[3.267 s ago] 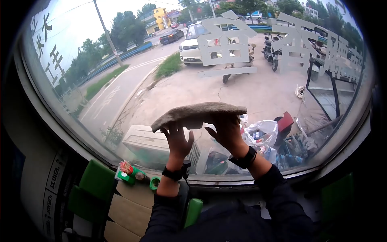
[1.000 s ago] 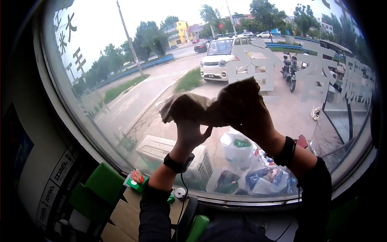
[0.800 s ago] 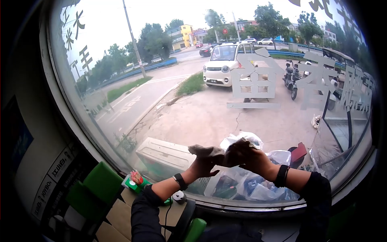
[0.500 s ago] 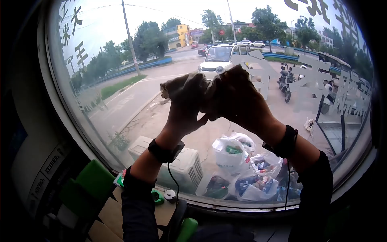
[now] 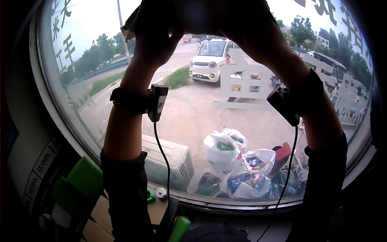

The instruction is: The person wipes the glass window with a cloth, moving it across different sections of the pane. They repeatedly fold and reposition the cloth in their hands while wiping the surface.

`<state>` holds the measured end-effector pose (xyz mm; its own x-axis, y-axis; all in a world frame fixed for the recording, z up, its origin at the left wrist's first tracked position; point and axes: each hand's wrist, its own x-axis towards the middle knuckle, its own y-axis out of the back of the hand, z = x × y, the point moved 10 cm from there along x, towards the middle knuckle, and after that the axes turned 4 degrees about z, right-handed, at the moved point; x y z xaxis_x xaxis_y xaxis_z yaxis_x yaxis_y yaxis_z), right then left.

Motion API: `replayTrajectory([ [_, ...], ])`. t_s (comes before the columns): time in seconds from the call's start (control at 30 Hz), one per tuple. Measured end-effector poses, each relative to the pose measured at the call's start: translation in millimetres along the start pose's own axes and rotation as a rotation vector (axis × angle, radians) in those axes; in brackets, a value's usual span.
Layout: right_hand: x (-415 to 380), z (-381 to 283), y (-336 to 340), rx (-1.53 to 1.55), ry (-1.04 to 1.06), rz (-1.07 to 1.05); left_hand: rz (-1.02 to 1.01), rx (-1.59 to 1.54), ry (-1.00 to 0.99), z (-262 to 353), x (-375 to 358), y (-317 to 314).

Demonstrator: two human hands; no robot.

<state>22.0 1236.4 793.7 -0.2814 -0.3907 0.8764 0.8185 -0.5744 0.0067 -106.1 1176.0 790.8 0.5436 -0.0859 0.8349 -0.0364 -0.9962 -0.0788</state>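
Both hands are raised to the top of the head view, dark against the bright window glass (image 5: 242, 117). My left hand (image 5: 155, 42) is closed on a dark, crumpled cloth (image 5: 128, 33), whose frayed edge sticks out at the left; the thumb points up to the right. Close by on the right, my right hand (image 5: 248, 34) is closed at the other side of the same dark bundle. Its fingertips are in shadow and partly cut off by the frame. A black strap with a small box and cable sits on each wrist.
Beyond the glass are several white bags of bottles (image 5: 221, 151), an air-conditioner unit (image 5: 169, 161) and a white car (image 5: 209, 62). Lettering is stuck on the pane. Inside, at lower left, are a green chair (image 5: 84, 175), a tape roll (image 5: 161, 193) and a green object (image 5: 180, 228).
Both hands have moved up and further apart, carrying the cloth from mid-window to the frame's top edge. The view has shifted slightly.
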Motion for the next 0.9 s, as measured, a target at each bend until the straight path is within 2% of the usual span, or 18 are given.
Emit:
replayTrajectory([
  [0.03, 4, 5, -5, 0.056, -0.019, -0.034, -0.306, -0.054, 0.256, -21, -8, -24],
  [0.07, 8, 9, -4, 0.059, -0.024, -0.032, -0.311, -0.053, 0.254, -27, -7, -28],
  [0.13, 15, -2, 3, 0.032, 0.111, -0.001, -0.15, -0.054, 0.134, -32, 3, -20],
  [0.17, 15, 0, 4, 0.097, 0.065, 0.007, -0.251, -0.111, 0.231, -43, -5, -29],
  [0.27, 14, 2, 9, 0.23, -0.044, 0.0, -0.252, -0.062, 0.236, -39, -20, -30],
  [0.33, -4, -11, 5, 0.139, -0.04, -0.117, -0.145, -0.082, 0.17, -15, -19, -18],
  [0.37, -18, -41, 10, 0.155, 0.344, 0.177, -0.041, -0.103, 0.108, 2, -20, -4],
  [0.43, -36, -53, 16, -0.075, 0.18, 0.141, -0.171, -0.107, 0.205, 20, -43, -7],
  [0.47, -44, -63, 21, -0.268, 0.148, 0.119, -0.159, -0.098, 0.104, 46, -49, 2],
  [0.5, -61, -66, 14, -0.17, 0.11, 0.039, -0.217, -0.058, 0.153, 60, -64, 4],
  [0.53, -83, -70, 2, -0.07, 0.075, -0.042, -0.376, -0.221, 0.215, 73, -83, -4],
  [0.57, -108, -78, -13, 0.081, 0.054, -0.236, -0.404, -0.241, 0.245, 88, -107, -4],
  [0.6, -138, -88, -25, 0.234, 0.033, -0.43, -0.642, -0.265, 0.261, 106, -151, -16],
  [0.67, -195, -112, -31, 0.314, 0.055, -0.525, -0.831, -0.388, 0.391, 142, -212, -20],
  [0.73, -259, -142, -40, 0.128, 0.24, -0.669, -0.937, -0.412, 0.443, 175, -263, -18],
  [0.8, -298, -162, -38, 0.194, 0.304, -0.767, -0.901, -0.362, 0.407, 196, -279, -12],
  [0.87, -301, -165, -35, 0.154, 0.309, -0.775, -0.987, -0.494, 0.565, 193, -292, -18],
  [0.9, -292, -161, -33, 0.238, 0.216, -0.747, -0.977, -0.49, 0.563, 190, -286, -20],
])
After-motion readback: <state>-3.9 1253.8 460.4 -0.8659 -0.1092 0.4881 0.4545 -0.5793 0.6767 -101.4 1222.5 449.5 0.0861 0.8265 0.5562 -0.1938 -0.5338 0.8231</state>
